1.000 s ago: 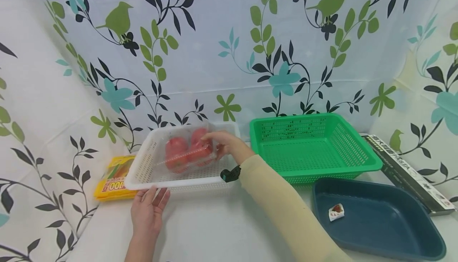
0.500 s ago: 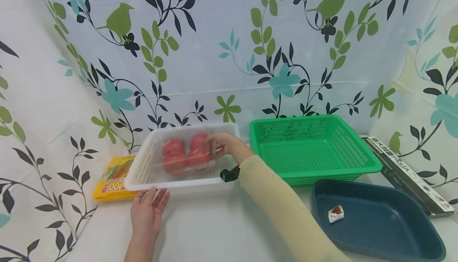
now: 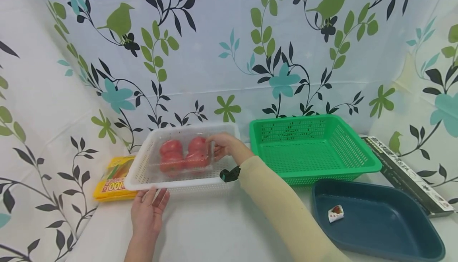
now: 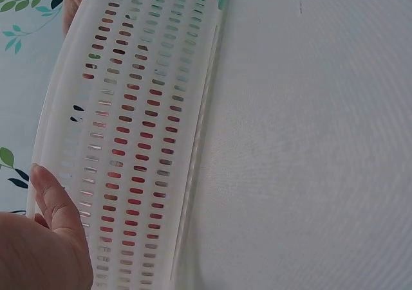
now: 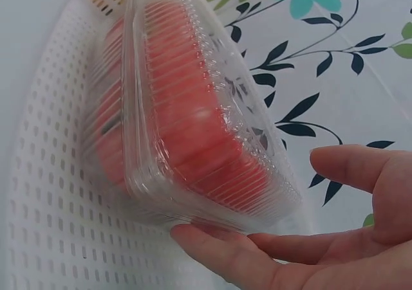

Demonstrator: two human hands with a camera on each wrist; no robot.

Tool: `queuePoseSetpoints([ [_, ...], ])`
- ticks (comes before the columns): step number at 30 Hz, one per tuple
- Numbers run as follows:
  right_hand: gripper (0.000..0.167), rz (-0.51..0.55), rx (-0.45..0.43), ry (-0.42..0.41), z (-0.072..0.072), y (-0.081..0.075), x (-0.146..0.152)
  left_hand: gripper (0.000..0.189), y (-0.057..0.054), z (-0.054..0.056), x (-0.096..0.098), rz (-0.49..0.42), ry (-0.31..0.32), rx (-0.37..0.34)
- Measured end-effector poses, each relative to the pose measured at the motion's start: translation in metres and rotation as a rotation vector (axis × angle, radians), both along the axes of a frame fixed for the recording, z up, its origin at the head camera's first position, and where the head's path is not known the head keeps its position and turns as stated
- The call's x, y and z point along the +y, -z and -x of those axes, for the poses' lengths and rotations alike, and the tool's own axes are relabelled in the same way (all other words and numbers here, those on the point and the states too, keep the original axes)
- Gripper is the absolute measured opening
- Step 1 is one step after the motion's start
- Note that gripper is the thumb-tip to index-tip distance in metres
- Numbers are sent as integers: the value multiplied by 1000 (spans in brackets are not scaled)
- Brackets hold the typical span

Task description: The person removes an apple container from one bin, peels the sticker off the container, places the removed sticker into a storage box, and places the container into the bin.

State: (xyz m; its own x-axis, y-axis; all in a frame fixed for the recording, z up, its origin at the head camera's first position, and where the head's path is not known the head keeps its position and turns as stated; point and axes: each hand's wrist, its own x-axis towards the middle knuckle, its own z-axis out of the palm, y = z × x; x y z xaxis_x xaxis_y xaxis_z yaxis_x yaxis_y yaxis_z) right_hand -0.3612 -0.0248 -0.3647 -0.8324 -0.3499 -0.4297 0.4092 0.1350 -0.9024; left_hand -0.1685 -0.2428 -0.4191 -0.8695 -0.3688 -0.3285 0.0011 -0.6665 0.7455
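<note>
In the head view a clear plastic pack of tomatoes (image 3: 184, 156) lies inside the white basket (image 3: 179, 184). My right hand (image 3: 227, 146) is at the pack's right end. From the right wrist view, fingertips (image 5: 193, 238) touch the clear end wall of the tomato pack (image 5: 193, 123), while the thumb (image 5: 341, 164) stays apart from it. At the basket's front left corner, my left hand (image 3: 148, 210) rests with extended fingers against the underside of the rim. The left wrist view has a digit (image 4: 55, 200) lying along the basket's slotted wall (image 4: 135, 135).
A green basket (image 3: 315, 154) stands right of the white one. In front of it, a dark blue tray (image 3: 379, 222) holds a small wrapped item (image 3: 336, 213). A long black box (image 3: 408, 174) lies at far right, and a yellow packet (image 3: 114, 180) sits at left.
The tomato pack has shifted slightly left and settled flatter in the white basket. My right hand has stayed at its right end. My left hand has kept its place.
</note>
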Motion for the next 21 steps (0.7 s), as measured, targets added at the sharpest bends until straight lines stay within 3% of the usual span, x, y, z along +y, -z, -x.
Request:
queuePoseSetpoints([
  [11,72,17,-15,0,4,1,6,24,0,1,2,30,-1,13],
  [21,69,108,-36,43,9,-6,21,22,-1,-1,0,24,19,12],
])
